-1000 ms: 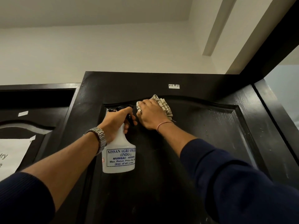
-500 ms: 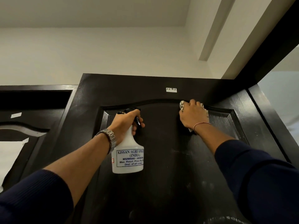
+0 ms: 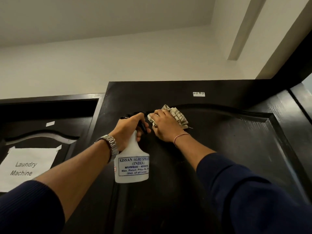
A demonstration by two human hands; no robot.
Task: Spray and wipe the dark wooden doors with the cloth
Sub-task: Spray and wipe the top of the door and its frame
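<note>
My right hand (image 3: 166, 126) slid the cloth (image 3: 177, 115) back left on the door (image 3: 228, 149); my left hand (image 3: 130, 129) still grips the spray bottle (image 3: 131, 166).

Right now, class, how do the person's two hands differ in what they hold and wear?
The left hand grips a spray bottle by its neck; the right hand presses a striped cloth flat on the dark door. The left wrist wears a metal watch, the right a thin thread band. Both arms have dark blue sleeves.
</note>
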